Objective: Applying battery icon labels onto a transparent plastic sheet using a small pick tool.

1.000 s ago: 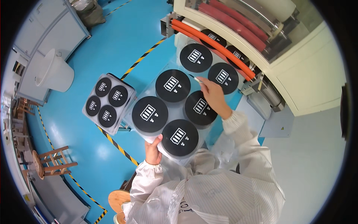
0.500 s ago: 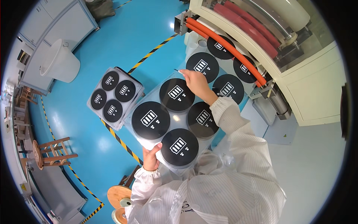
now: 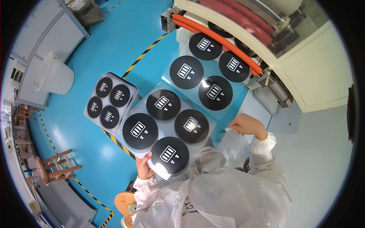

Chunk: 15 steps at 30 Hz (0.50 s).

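A glossy blue floor (image 3: 106, 49), marked with black-and-yellow striped tape (image 3: 145, 56), reflected a soft patch of light on the left. On that side, a wooden stool (image 3: 42, 171) stood nearer than a white tub (image 3: 59, 78) beside pale grey cabinets (image 3: 45, 28); a grey bundle (image 3: 86, 14) sat farther off.

My L hand (image 3: 144, 168): fingers mostly hidden under the sheet (image 3: 167, 126). Can't ID the white bit (image 3: 227, 129) in my R hand (image 3: 248, 125), too small & part-covered. Roller (image 3: 216, 36) hides parts of 2 discs (image 3: 220, 28); machine (image 3: 323, 72) cut off at top edge.
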Motion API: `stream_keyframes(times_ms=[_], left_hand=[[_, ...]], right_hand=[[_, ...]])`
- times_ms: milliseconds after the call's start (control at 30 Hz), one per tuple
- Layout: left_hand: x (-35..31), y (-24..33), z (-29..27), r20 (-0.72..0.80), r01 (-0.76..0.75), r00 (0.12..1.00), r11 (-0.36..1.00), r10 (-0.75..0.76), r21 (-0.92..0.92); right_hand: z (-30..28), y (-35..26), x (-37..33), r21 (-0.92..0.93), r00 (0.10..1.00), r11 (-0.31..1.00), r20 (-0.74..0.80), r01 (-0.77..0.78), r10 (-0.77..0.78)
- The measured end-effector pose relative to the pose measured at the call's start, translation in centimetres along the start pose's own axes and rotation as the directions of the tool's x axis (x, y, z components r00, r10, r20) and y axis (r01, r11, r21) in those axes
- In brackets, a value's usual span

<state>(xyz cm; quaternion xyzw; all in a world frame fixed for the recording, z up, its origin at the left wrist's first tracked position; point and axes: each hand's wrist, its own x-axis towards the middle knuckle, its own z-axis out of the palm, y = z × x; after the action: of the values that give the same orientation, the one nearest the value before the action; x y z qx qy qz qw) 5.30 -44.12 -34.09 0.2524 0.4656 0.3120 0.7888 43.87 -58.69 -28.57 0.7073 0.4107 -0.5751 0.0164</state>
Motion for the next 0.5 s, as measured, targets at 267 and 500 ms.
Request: stream_keyframes(times_ms=[267, 500], left_hand=[[-1.8, 2.1, 3.1, 0.034, 0.007, 0.999, 0.995, -0.011, 0.102], [-2.7, 2.2, 6.1, 0.077, 0.086, 0.993, 0.996, -0.088, 0.019]], right_hand=[[3.2, 7.5, 3.8, 0.507, 0.603, 0.342, -0.741, 0.791, -0.295], [3.9, -2.2, -7.2, 0.658, 0.670, 0.146, -0.690, 0.738, -0.273]])
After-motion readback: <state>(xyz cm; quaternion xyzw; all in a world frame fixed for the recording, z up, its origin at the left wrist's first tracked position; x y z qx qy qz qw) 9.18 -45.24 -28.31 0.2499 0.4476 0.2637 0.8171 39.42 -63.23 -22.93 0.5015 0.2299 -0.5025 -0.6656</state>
